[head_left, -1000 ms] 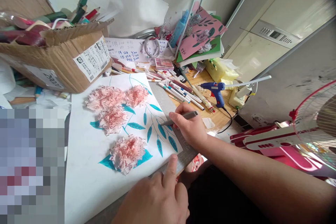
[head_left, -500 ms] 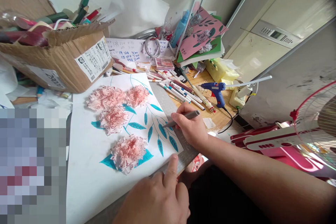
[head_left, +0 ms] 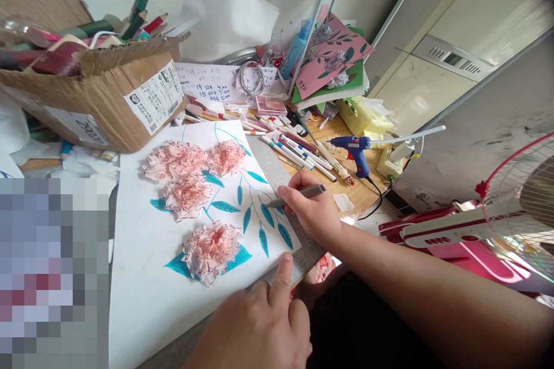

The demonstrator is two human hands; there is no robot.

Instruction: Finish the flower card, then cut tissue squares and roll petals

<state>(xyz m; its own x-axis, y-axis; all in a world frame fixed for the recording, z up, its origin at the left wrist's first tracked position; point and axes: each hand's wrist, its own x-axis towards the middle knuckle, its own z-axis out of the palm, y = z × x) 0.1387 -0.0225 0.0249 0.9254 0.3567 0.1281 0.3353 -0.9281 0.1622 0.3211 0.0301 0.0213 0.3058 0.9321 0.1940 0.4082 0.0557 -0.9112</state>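
Note:
My right hand (head_left: 315, 210) grips a grey marker (head_left: 309, 191), its tip touching the white paper (head_left: 147, 294) among drawn teal leaves (head_left: 267, 215). Near the paper's lower right edge lies my left hand (head_left: 264, 317), its index finger stretched out on the edge and the other fingers curled, with nothing seen in it. Pink crumpled-paper flowers (head_left: 212, 251) stand on the paper, several of them, with teal leaves around them. A grey mat (head_left: 277, 167) lies beneath the paper.
A cardboard box (head_left: 125, 98) full of pencils stands at the back left. Several markers (head_left: 294, 153) lie behind the paper, beside a blue glue gun (head_left: 357, 153). A pink card (head_left: 324, 63) leans behind. A fan (head_left: 519, 202) is at the far right.
The right hand and marker have shifted slightly left, the tip moving up and left on the leafy stem. The left hand is almost unchanged.

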